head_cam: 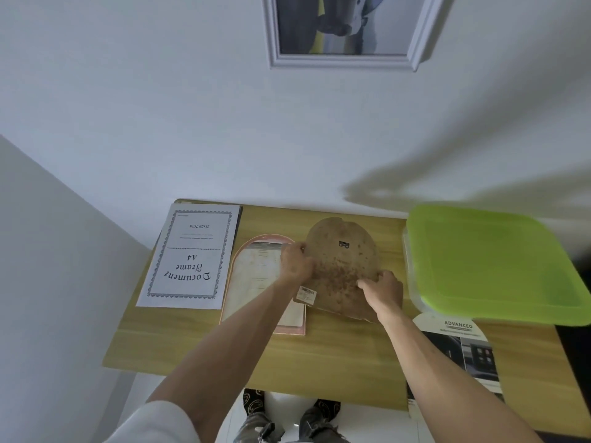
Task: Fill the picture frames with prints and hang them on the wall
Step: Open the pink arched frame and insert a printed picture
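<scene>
Arched frame backboard (342, 266) tilted above table (319, 353), left hand (295, 262) and right hand (383, 290) gripping its edges

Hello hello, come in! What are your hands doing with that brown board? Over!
Left hand and right hand grip the arched brown backing board, tilted above the table. Arched pink frame lies beside it. Nothing blocking.

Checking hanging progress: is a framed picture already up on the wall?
Yes, a white-framed picture hangs on the wall above the table.
</scene>
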`<state>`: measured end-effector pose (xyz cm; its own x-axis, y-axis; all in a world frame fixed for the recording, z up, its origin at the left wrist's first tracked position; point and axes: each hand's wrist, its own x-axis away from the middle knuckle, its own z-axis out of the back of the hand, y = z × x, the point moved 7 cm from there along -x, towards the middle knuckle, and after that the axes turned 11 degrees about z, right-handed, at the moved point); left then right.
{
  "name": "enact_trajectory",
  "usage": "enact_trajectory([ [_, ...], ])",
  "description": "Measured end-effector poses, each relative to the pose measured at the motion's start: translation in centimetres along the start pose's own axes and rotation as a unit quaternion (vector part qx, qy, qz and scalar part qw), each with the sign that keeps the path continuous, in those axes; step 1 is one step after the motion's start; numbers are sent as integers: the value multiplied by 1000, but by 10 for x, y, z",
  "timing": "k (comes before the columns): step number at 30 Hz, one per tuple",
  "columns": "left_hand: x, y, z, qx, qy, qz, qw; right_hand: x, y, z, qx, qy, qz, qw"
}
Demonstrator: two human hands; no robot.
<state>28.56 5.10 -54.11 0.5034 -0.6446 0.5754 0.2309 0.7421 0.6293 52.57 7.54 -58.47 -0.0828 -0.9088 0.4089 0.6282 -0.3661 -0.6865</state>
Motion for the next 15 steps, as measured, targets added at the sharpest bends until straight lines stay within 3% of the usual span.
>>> enact_trajectory([
  [6, 1, -27, 77, 36, -1, -32, 999, 29, -51, -36, -81, -22, 82, 993],
  [15, -8, -108, 134, -41, 9, -35, 998, 68, -67, -105, 13, -54, 151, 987],
])
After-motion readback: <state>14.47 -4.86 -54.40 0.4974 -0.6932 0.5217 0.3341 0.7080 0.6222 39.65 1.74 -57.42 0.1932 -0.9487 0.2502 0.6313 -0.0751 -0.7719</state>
